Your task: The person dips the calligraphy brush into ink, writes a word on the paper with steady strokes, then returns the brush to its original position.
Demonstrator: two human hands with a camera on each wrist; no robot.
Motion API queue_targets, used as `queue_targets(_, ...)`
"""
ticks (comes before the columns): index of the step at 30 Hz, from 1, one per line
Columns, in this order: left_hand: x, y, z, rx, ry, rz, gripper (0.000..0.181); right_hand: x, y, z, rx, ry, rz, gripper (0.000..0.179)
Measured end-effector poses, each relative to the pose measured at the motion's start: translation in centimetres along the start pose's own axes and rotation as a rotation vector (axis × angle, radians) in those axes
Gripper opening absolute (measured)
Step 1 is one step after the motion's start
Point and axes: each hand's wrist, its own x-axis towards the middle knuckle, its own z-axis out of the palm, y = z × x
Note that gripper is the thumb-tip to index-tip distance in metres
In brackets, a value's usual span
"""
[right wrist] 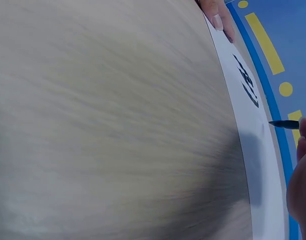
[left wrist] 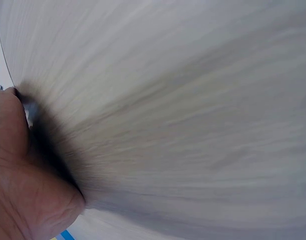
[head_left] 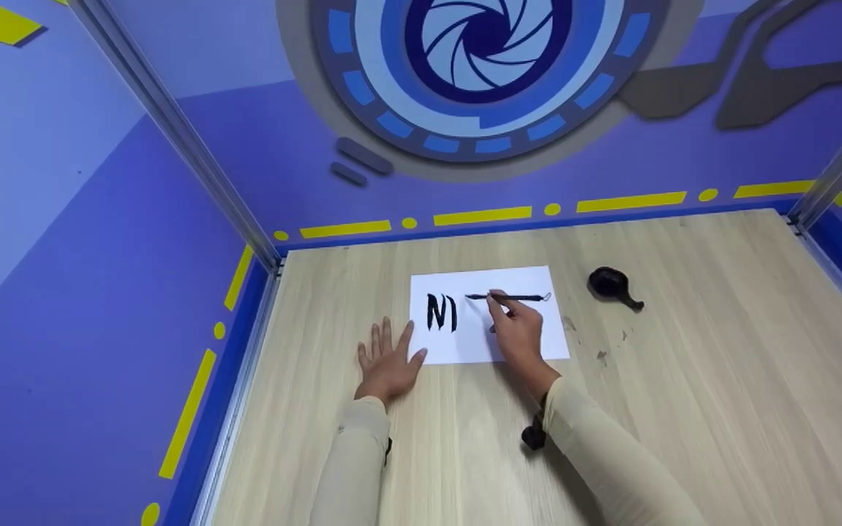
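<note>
A white sheet of paper (head_left: 479, 343) lies on the wooden table with thick black strokes (head_left: 441, 313) on its left part. My right hand (head_left: 520, 332) pinches a dark writing brush (head_left: 520, 297) over the paper, the brush lying nearly level with its tip pointing left. In the right wrist view the brush (right wrist: 285, 124) shows its dark pointed tip close over the sheet, to one side of the strokes. My left hand (head_left: 389, 365) rests with spread fingers at the paper's lower left edge, thumb and index finger on its border. The left wrist view shows mostly the table and part of this hand's palm (left wrist: 33, 200).
A black ladle-shaped ink holder (head_left: 609, 283) stands right of the paper, its handle pointing to the lower right. Small dark smudges (head_left: 601, 356) mark the table near the sheet's right edge. Blue-purple panels (head_left: 245, 146) wall the table at the back and sides.
</note>
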Motion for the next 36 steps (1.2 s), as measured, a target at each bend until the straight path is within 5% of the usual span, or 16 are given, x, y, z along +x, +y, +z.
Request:
queue_targets(21,0.0,0.0,-0.1,0.006,-0.002,-0.003,0.068,-0.5,0.1,0.4,-0.018,-0.026,0.074,0.019)
queue_targets(29,0.5,-0.8,0.6,-0.019,0.015,0.019,0.07,-1.1,0.1,0.3,-0.067,-0.038,-0.032,0.015)
queue_targets(36,0.8,-0.9,0.8,-0.001,0.009,0.0,0.07,-1.6,-0.1,0.2,-0.048,-0.069,-0.011,0.013)
